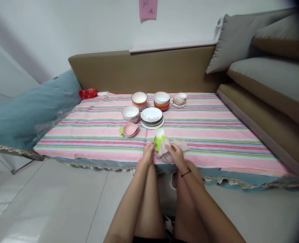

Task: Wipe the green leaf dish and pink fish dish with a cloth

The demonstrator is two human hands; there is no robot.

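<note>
Between my hands is a small green and white leaf-shaped dish (159,139), tilted up above the striped cloth. My left hand (148,152) grips its left edge with closed fingers. A beige cleaning cloth (166,151) is bunched in my right hand (177,154), pressed against the dish's lower right side; part of the cloth trails to the right. Just beyond stands a stack of plates (151,115), the top one white with a brown floral pattern. To the left sit pink leaf-shaped bowls (130,129) with a green dish edge (121,131) showing beside them.
Stacked bowls (130,113), orange-banded bowls (139,98), white-topped bowls (162,98) and small dishes (181,97) stand toward the sofa back (144,72). A red bundle (88,93) lies far left. Grey cushions (273,74) are piled at the right.
</note>
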